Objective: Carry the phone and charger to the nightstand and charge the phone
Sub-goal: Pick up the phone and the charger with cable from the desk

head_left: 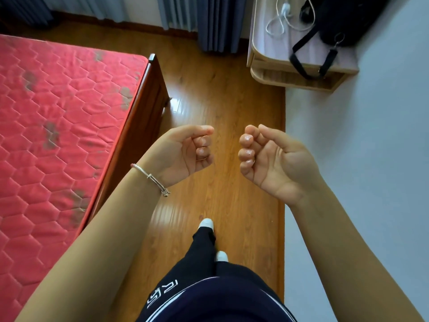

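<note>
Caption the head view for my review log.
Empty left hand and right hand over wooden floor; white charger on nightstand.

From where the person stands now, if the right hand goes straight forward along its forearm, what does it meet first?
Probably the nightstand ahead, which carries a white charger and black bag. The right hand is empty with curled fingers, and only bare floor lies between. Depth is uncertain.

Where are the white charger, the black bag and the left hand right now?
white charger (286,8), head view, on the plug body lying on the nightstand top.
black bag (343,22), head view, on the bag's main body.
left hand (183,152), head view, on the palm; fingers curled, holding nothing.
</note>
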Available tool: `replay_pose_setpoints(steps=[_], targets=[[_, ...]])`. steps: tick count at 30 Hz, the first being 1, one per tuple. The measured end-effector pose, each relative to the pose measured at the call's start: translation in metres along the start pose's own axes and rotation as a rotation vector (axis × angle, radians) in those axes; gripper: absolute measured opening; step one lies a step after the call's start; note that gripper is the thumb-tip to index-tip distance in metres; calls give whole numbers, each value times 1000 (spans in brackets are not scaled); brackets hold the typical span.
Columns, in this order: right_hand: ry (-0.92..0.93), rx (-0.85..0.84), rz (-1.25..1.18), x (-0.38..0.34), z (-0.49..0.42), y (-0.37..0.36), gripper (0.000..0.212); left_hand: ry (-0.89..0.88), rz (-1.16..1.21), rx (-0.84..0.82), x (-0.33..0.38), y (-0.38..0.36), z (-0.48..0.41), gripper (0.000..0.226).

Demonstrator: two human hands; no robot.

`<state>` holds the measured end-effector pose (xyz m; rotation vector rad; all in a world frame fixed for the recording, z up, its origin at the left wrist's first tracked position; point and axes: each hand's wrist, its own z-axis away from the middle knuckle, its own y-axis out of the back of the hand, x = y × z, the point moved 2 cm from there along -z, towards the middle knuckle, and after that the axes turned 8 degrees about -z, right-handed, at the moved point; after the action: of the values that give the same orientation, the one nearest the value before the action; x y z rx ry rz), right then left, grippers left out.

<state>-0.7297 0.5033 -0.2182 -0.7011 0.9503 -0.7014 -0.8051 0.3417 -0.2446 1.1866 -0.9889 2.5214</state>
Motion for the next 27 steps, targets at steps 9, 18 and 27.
replay_pose_setpoints(steps=[9,18,27], targets=[[3,-15,-18,-40,-66,-21,17,16,19,-6,52,21,-50,5],[-30,-18,-16,-93,-115,-11,17,-11,29,12,88,22,-110,8],[-54,-14,-4,-141,-157,5,18,-24,6,17,116,15,-164,10]])
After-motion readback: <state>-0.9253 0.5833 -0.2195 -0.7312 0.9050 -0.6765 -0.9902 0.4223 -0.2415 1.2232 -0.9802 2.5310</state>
